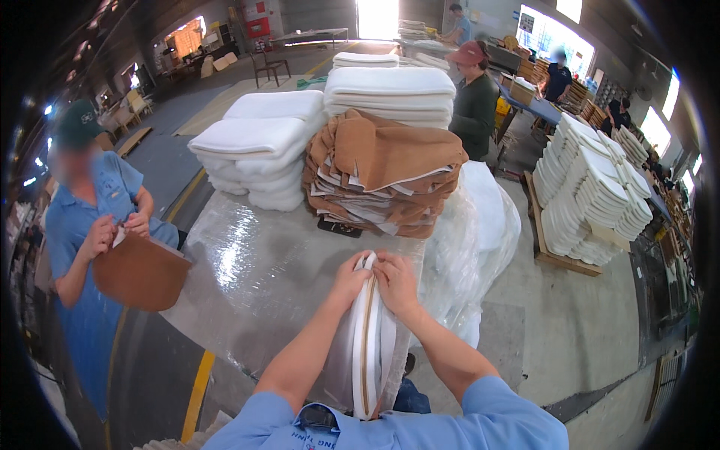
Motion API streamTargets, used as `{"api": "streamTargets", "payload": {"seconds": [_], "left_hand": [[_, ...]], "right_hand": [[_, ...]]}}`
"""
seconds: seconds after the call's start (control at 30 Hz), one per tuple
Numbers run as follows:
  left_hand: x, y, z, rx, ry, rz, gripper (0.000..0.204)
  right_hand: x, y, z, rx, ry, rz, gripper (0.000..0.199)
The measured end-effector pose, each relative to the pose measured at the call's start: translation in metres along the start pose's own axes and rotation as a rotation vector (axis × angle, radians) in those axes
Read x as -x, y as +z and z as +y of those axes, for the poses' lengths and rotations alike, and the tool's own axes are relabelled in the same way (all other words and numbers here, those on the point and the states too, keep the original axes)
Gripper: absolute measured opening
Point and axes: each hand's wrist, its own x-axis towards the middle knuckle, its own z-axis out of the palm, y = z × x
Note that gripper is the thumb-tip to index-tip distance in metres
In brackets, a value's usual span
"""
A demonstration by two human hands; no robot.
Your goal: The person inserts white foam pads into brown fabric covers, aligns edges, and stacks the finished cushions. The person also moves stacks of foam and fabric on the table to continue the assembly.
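Table (247, 292) has a brown cloth pile (405, 154) at our 12 o'clock; at 6, we've a white cushion (358, 345) w/ brown strip (366, 337), far end pinched btwn our L hand (349, 279) & R hand (397, 281).

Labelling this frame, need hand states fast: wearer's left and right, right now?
Left hand: closed, gripping the far end of the white padded piece.
Right hand: closed, gripping the same end from the right.
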Motion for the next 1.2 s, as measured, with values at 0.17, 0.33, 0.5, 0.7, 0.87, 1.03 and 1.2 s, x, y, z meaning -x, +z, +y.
{"api": "streamTargets", "payload": {"seconds": [0.17, 0.33, 0.5, 0.7, 0.87, 1.03, 1.2], "left_hand": [[-0.022, -0.002, 0.009, 0.047, 0.091, -0.053, 0.046], [-0.040, -0.007, 0.016, -0.319, 0.222, -0.122, 0.038], [-0.044, -0.006, 0.031, -0.591, 0.309, -0.233, 0.036], [-0.047, -0.004, 0.040, -0.658, 0.264, -0.240, 0.032], [-0.055, -0.005, 0.045, -0.721, 0.432, -0.271, 0.023], [-0.055, 0.001, 0.057, -0.817, 0.506, -0.306, 0.018], [-0.054, 0.011, 0.049, -0.793, 0.540, -0.234, 0.013]], "right_hand": [[0.028, -0.005, -0.006, 0.095, 0.006, -0.037, 0.024], [0.039, -0.019, -0.024, 0.106, 0.023, -0.119, 0.026], [0.032, -0.017, 0.004, -0.256, 0.248, 0.065, 0.033], [-0.002, -0.015, 0.062, -1.419, 1.244, -0.313, 0.031], [-0.019, -0.007, 0.065, -1.275, 1.157, -0.320, 0.030], [-0.031, -0.017, 0.051, -0.951, 1.029, -0.430, 0.035], [-0.026, -0.013, 0.060, -0.823, 0.827, -0.501, 0.048]]}}
